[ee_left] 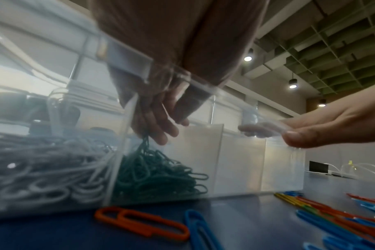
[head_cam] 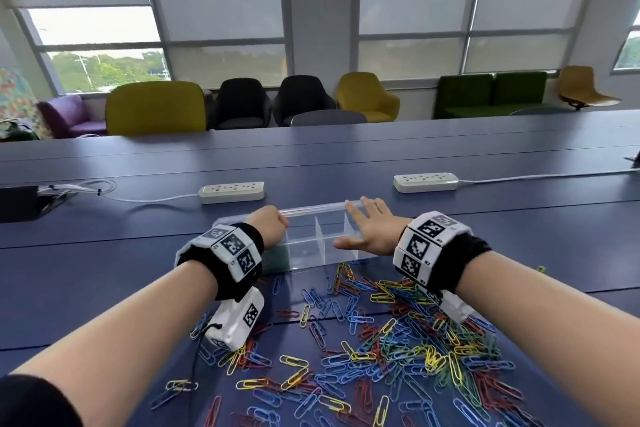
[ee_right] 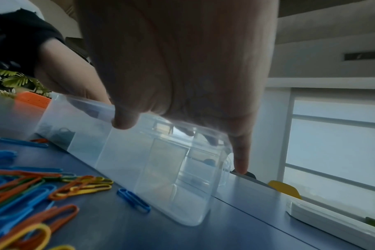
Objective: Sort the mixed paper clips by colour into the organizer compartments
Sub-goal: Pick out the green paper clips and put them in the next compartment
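Pinching green clips (ee_left: 156, 172) inside the organizer (head_cam: 304, 250), left grip (head_cam: 268, 225); right grip (head_cam: 372, 230) flat on its rim.

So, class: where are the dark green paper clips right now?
In the left wrist view, the dark green paper clips lie heaped in the clear plastic organizer's second compartment from the left, beside the white paper clips, under the left hand.

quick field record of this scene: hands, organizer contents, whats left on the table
left hand: inside the organizer, fingers pinching green clips
right hand: open, resting on the organizer top
filled compartments: white clips at the left end, green next to them
other compartments: no clips visible
loose clips: blue, red, yellow and green, mixed on the table
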Demonstrator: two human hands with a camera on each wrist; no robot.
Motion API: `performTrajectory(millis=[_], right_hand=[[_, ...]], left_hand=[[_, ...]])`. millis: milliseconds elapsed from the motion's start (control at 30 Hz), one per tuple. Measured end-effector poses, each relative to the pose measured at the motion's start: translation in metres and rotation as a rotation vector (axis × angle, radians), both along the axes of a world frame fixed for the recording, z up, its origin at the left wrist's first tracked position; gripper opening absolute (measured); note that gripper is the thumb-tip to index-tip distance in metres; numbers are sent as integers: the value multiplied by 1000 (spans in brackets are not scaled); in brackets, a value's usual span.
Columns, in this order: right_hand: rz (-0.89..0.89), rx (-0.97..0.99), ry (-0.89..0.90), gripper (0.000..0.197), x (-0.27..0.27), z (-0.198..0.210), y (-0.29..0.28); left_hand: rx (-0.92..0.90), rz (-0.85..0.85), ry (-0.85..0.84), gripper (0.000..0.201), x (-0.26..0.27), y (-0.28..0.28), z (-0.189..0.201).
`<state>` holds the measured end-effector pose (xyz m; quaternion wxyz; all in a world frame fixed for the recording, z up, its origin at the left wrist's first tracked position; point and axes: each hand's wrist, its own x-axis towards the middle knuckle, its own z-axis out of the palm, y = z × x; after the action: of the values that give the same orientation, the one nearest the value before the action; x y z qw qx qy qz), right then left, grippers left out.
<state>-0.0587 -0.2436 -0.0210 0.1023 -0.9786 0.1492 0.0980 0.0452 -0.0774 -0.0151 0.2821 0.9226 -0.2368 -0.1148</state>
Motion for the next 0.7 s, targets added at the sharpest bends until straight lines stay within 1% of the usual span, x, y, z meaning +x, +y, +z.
performTrajectory(millis=[67, 133, 200, 233, 300, 333, 367, 400, 433, 500, 533, 567, 633, 667, 700], right_hand=[[16, -9, 18, 92, -2, 3, 5], [42, -5, 34, 91, -3, 7, 8], [71, 36, -7, 87, -7, 15, 8], [79, 38, -75, 81, -11, 21, 7], [106, -28, -304, 56, -27, 35, 7], [146, -60, -399, 42, -36, 40, 9], [197, -59, -423, 32, -45, 42, 11], [253, -41, -370, 26, -53, 42, 13], [302, -41, -256, 25, -59, 39, 16], [351, -81, 22, 35, -64, 24, 20], [350, -108, 118, 41, -64, 15, 20], [343, -136, 178, 47, -64, 8, 19], [343, -177, 233, 55, -67, -2, 19], [349, -180, 235, 55, -71, -2, 19], [358, -169, 235, 55, -76, -1, 18]], left_hand=[[43, -4, -53, 27, -3, 4, 2], [74, -14, -103, 20, -5, 9, 5], [120, -42, -198, 14, -7, 13, 7], [128, -61, -288, 14, -8, 15, 8], [80, -178, -522, 14, -20, 17, 11], [21, -281, -585, 15, -31, 17, 14], [-14, -397, -578, 18, -44, 16, 15], [-4, -511, -533, 22, -56, 13, 14], [67, -598, -469, 27, -67, 8, 11], [324, -717, -337, 36, -79, -1, 1], [458, -762, -296, 40, -81, -4, -6], [583, -790, -273, 43, -81, -5, -12], [731, -800, -264, 51, -81, 1, -21], [756, -801, -251, 55, -82, 6, -20], [743, -801, -226, 57, -83, 13, -17]])
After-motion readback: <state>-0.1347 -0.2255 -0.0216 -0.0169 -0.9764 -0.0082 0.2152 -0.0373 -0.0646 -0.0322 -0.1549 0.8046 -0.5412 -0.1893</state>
